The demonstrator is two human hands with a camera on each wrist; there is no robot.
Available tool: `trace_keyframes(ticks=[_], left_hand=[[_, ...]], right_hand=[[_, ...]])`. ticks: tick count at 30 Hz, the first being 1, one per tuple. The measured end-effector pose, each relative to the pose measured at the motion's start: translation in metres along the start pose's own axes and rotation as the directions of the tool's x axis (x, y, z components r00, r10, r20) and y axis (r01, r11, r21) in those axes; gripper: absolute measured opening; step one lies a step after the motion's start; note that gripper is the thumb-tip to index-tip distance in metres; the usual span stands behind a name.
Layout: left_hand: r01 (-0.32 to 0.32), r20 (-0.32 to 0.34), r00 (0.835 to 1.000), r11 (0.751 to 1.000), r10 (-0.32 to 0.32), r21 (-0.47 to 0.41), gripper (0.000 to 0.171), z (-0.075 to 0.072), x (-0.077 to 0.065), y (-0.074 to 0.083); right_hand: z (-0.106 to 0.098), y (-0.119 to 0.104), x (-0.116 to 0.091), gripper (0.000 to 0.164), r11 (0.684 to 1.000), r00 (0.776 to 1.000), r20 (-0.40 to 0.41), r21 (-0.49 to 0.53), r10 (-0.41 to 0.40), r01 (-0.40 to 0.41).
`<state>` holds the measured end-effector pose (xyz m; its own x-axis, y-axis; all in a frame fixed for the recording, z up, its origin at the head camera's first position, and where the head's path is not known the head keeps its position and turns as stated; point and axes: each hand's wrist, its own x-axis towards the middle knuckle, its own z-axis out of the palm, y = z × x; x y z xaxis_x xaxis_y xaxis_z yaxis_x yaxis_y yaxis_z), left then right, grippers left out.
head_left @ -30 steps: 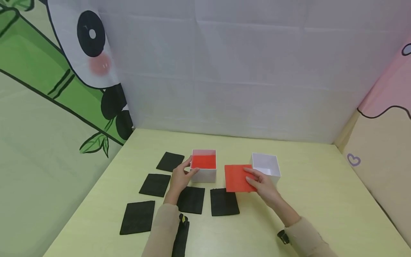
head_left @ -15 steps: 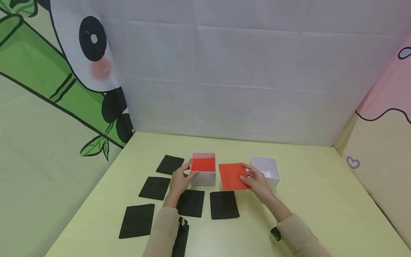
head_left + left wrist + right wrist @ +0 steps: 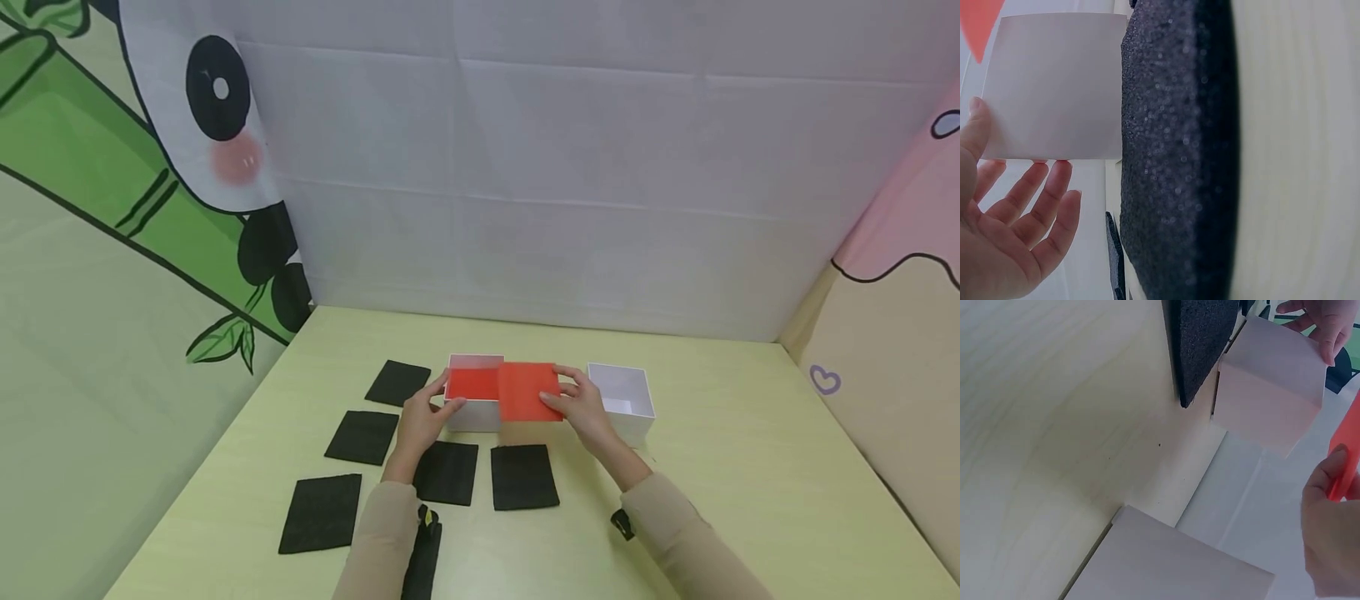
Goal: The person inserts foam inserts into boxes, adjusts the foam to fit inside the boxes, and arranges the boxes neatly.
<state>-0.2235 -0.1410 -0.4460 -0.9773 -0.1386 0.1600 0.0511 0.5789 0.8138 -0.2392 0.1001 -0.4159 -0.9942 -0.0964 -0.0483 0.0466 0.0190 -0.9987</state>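
Thumb in front and fingers at the left side, my left hand [image 3: 422,419] grips the near left corner of a white open box [image 3: 474,415]. A red layer [image 3: 471,384] shows inside that box. My right hand [image 3: 587,414] pinches a flat red square pad [image 3: 529,392] by its right edge, thumb on the near face. The pad is tilted up off the table and overlaps the box's right side in the head view. In the right wrist view the pad [image 3: 1346,440] appears edge-on, above the box's rim level.
A second white box [image 3: 628,404] stands to the right, with its inside visible. Several black square pads [image 3: 525,477] lie spread on the pale table [image 3: 750,467], left and in front of the red-filled box. A white cloth wall [image 3: 525,183] closes the back.
My right hand has carried the red pad leftward and up, from beside the right box to the left box's right edge. My left hand stays at its box.
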Motion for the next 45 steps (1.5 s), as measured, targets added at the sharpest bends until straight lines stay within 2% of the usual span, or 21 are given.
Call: trace_keyframes(ticks=[20, 27, 36, 45], left_hand=[[0.002, -0.001, 1.0, 1.0, -0.002, 0.008, 0.063, -0.001, 0.0, -0.001], [0.008, 0.011, 1.0, 1.0, -0.008, 0.003, 0.063, -0.002, 0.0, 0.001], [0.016, 0.016, 1.0, 1.0, -0.016, 0.01, 0.063, -0.003, 0.001, 0.001], [0.004, 0.022, 1.0, 1.0, -0.004, 0.004, 0.063, -0.003, 0.001, -0.001]], right_hand=[[0.038, -0.005, 0.026, 0.047, 0.999, 0.995, -0.1, -0.04, -0.02, 0.016], [0.051, -0.006, 0.031, 0.047, 0.995, 0.987, -0.145, -0.084, -0.062, 0.05], [0.064, -0.009, 0.037, 0.048, 0.99, 0.988, -0.143, -0.132, -0.065, 0.046], [0.074, -0.008, 0.039, 0.049, 0.981, 0.991, -0.103, -0.182, -0.081, 0.061]])
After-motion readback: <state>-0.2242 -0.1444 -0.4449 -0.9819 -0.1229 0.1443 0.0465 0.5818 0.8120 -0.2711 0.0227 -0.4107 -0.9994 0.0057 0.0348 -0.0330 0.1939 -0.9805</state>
